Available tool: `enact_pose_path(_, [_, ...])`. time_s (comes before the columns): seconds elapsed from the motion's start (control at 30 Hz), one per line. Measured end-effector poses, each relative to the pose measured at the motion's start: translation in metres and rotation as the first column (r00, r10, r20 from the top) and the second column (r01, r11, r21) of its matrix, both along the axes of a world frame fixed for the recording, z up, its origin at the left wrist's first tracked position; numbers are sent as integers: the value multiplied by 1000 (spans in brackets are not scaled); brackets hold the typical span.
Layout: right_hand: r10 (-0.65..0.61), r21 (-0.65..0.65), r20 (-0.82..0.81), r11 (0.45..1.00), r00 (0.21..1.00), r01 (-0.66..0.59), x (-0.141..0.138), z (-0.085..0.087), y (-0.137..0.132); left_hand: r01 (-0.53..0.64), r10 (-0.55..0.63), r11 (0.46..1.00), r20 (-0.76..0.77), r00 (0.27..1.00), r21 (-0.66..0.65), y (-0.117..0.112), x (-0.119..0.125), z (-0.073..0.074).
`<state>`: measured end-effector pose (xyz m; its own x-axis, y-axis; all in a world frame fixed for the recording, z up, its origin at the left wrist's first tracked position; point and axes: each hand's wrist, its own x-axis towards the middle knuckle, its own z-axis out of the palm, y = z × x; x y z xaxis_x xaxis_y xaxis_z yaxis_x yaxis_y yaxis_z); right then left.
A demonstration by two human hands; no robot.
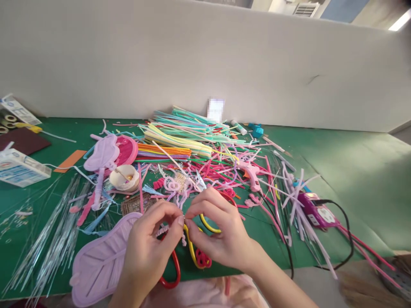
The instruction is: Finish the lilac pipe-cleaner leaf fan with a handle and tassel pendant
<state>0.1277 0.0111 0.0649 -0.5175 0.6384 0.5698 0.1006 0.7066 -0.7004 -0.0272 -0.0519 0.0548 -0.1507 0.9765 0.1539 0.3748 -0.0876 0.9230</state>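
My left hand and my right hand meet over the table's front edge, thumbs and fingers pinched together. Between the fingertips is something tiny and shiny, too small to name. Just below it hangs a yellow strand with a red flower-shaped piece; whether they join the tiny thing I cannot tell. Scissors lie partly hidden behind my right hand, blades showing. A red loop shows beneath my left hand. Beside that hand lies a lilac leaf-shaped tray.
Bundled pipe cleaners are heaped at the back. A pink glue gun and a purple power strip with a black cable are to the right. A white cup, a lilac cloud-shaped fan and silvery strands are left.
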Motion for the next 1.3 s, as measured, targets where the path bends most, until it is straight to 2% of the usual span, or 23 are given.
enact_pose_path(0.07, [-5,-31,40,999,999,7,1,-1,1,18,-14,996,45,999,-89,1,1,-4])
enact_pose_path(0.13, [23,-115,132,993,991,-8,5,-1,2,58,-64,988,-36,997,-144,1,-1,-6])
enact_pose_path(0.23, [152,-265,326,962,933,-64,12,1,3,201,-245,951,-177,953,-234,1,-6,-6])
enact_pose_path(0.3, [248,-333,397,936,884,-113,16,1,3,298,-356,909,-170,919,-292,0,-9,-6])
enact_pose_path(0.37, [305,-370,388,916,870,-156,18,0,3,333,-388,892,-138,911,-306,-1,-10,-6])
enact_pose_path(0.43, [315,-383,330,906,890,-179,19,-3,2,325,-364,905,-105,926,-274,-1,-10,-9])
enact_pose_path(0.57, [259,-382,213,910,942,-164,18,-11,0,277,-284,952,-42,958,-128,-4,-7,-13])
enact_pose_path(0.8, [199,-355,35,919,979,-173,18,-18,-3,244,-247,967,36,968,76,-5,0,-18])
enact_pose_path(0.9, [187,-362,32,918,982,-163,17,-19,-1,211,-211,977,14,977,46,-6,1,-21])
enact_pose_path(1.0, [156,-373,118,922,981,-102,17,-17,1,138,-146,989,-168,975,-57,-10,-19,-20])
enact_pose_path(1.03, [140,-378,139,922,980,-78,18,-17,1,67,-77,997,-279,957,-44,-11,-33,-18])
enact_pose_path(1.07, [124,-387,148,920,981,-58,18,-17,1,-40,58,998,-411,910,52,-12,-50,-16])
enact_pose_path(1.1, [109,-399,149,916,983,-41,18,-17,1,-125,178,983,-548,817,132,-11,-69,-14])
enact_pose_path(1.13, [95,-412,146,911,985,-27,19,-17,1,-173,245,970,-680,691,173,-10,-88,-13])
enact_pose_path(1.17, [85,-425,145,905,986,-15,19,-18,0,-183,270,962,-789,552,202,-7,-107,-11])
enact_pose_path(1.2, [76,-435,147,901,986,-4,20,-19,0,-163,223,972,-870,440,167,-4,-125,-11])
enact_pose_path(1.23, [68,-441,154,898,986,7,20,-21,-1,-133,168,983,-914,370,127,-1,-139,-12])
enact_pose_path(1.3, [52,-448,178,893,983,34,21,-25,-4,-110,112,991,-946,305,81,6,-157,-17])
